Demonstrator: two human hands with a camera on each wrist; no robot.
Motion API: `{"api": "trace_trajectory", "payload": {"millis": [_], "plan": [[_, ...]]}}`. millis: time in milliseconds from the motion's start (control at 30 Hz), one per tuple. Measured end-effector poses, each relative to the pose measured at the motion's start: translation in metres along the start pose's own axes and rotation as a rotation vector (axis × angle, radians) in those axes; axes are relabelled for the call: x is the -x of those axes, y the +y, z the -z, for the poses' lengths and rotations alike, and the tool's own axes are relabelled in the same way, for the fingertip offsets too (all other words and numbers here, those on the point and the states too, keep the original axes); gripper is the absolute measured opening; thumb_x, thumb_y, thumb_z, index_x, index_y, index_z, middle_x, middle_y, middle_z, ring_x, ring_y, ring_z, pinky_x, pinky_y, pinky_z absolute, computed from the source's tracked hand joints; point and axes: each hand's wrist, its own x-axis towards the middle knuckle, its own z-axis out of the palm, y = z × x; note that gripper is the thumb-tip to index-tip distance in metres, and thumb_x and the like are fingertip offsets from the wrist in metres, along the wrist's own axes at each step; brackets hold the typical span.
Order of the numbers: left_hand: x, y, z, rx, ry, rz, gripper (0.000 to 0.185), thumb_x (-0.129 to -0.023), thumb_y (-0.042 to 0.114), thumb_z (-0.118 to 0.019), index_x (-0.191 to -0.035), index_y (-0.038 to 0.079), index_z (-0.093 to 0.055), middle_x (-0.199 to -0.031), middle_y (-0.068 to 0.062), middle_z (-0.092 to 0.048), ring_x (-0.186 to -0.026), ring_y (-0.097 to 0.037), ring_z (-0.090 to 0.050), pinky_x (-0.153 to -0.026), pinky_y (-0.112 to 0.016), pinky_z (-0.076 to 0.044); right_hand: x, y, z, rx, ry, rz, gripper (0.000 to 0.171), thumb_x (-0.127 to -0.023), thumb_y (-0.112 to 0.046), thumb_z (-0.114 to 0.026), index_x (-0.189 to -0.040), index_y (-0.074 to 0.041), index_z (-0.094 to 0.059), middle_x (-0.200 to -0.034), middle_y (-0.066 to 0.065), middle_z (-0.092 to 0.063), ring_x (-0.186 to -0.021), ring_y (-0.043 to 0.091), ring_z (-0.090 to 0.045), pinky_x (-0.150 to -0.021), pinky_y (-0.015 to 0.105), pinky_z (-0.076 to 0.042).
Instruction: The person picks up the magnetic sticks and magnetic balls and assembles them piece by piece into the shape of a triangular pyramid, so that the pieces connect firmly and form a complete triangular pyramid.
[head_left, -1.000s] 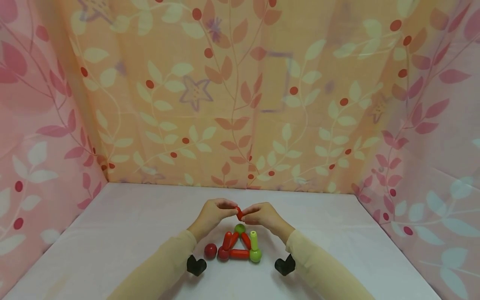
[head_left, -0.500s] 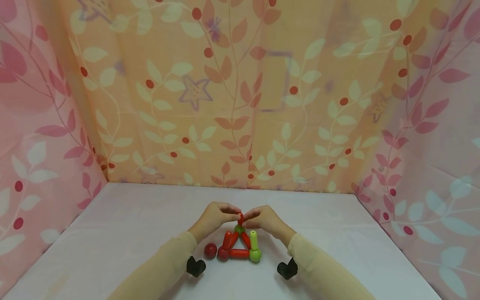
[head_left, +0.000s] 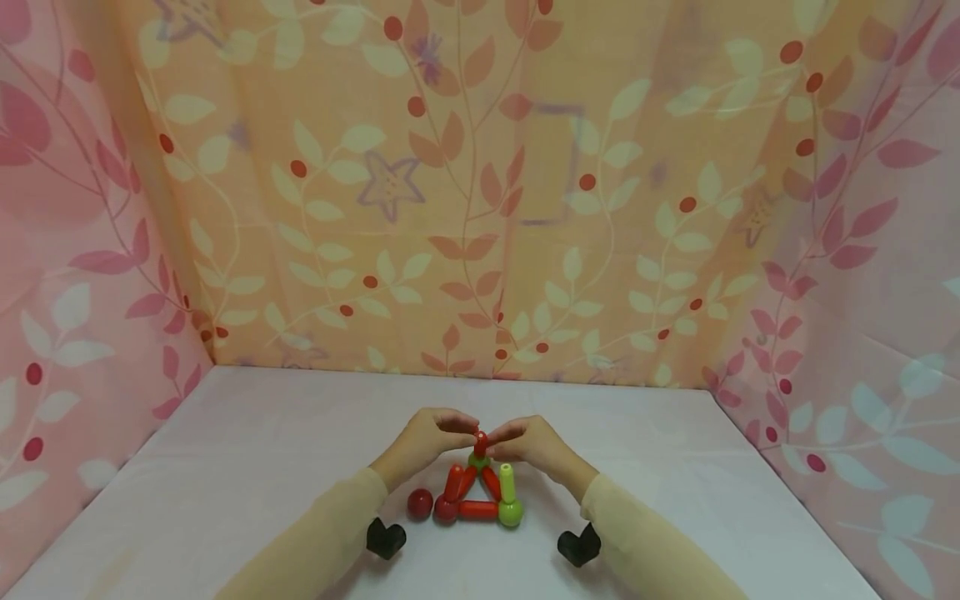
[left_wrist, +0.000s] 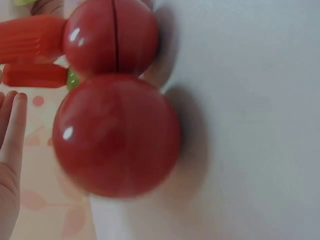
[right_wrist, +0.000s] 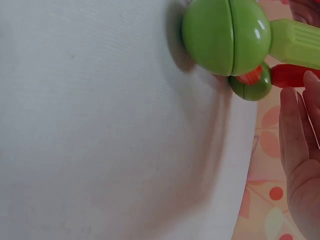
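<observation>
**Short red rod pinched upright on the triangle's top ball**

Both hands, left [head_left: 424, 439] and right [head_left: 534, 442], come together at the fingertips, pinching a short red rod [head_left: 481, 439] standing on the green ball [head_left: 478, 458] at the apex of a flat triangle on the white surface [head_left: 675, 500]. The glossy plastic looks light, stiff and likely slippery; I judge its ribbed middle the surest hold.

Count: four red rods, one green rod [head_left: 507, 482], two green balls, two red balls, one of them loose [head_left: 420, 502].
</observation>
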Motion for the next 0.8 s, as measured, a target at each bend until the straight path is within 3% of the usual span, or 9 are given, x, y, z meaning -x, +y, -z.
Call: {"api": "trace_trajectory", "payload": {"millis": [233, 367, 600, 800], "plan": [[0.018, -0.005, 0.024, 0.008, -0.12, 0.005, 0.052, -0.088, 0.033, -0.076, -0.13, 0.005, -0.063, -0.123, -0.014, -0.07, -0.11, -0.02, -0.068, -0.1, -0.042, -0.053, 0.018, 0.006, 0.021, -0.134, -0.105, -0.023, 0.043, -0.09, -0.023, -0.073, -0.123, 0.003, -0.066, -0.122, 0.016, -0.07, -0.104, 0.017, -0.07, -0.095, 0.037, -0.056], [0.023, -0.005, 0.033, -0.022, -0.18, -0.015, 0.056, -0.086, 0.028, -0.078, -0.133, 0.001, -0.06, -0.126, -0.017, -0.067, -0.112, -0.023, -0.068, -0.097, -0.036, -0.055, 0.028, 0.007, 0.029, -0.126, -0.168, -0.017, 0.047, -0.088, -0.021, -0.075, -0.127, 0.003, -0.064, -0.127, 0.018, -0.068, -0.107, 0.017, -0.07, -0.097, 0.036, -0.055], [0.023, -0.001, 0.035, -0.031, -0.234, -0.022, 0.054, -0.086, 0.017, -0.078, -0.134, 0.001, -0.059, -0.131, -0.018, -0.064, -0.12, -0.033, -0.063, -0.096, -0.036, -0.056, 0.033, 0.005, 0.029, -0.126, -0.199, -0.003, 0.048, -0.087, -0.019, -0.076, -0.127, 0.004, -0.063, -0.126, 0.017, -0.068, -0.106, 0.016, -0.069, -0.097, 0.035, -0.055], [0.025, 0.0, 0.034, -0.03, -0.248, -0.028, 0.053, -0.085, 0.016, -0.078, -0.133, 0.001, -0.06, -0.13, -0.02, -0.064, -0.117, -0.027, -0.065, -0.097, -0.036, -0.055, 0.034, 0.003, 0.028, -0.125, -0.214, -0.007, 0.046, -0.087, -0.018, -0.076, -0.125, 0.004, -0.064, -0.12, 0.011, -0.071, -0.103, 0.014, -0.069, -0.096, 0.034, -0.056]]}}
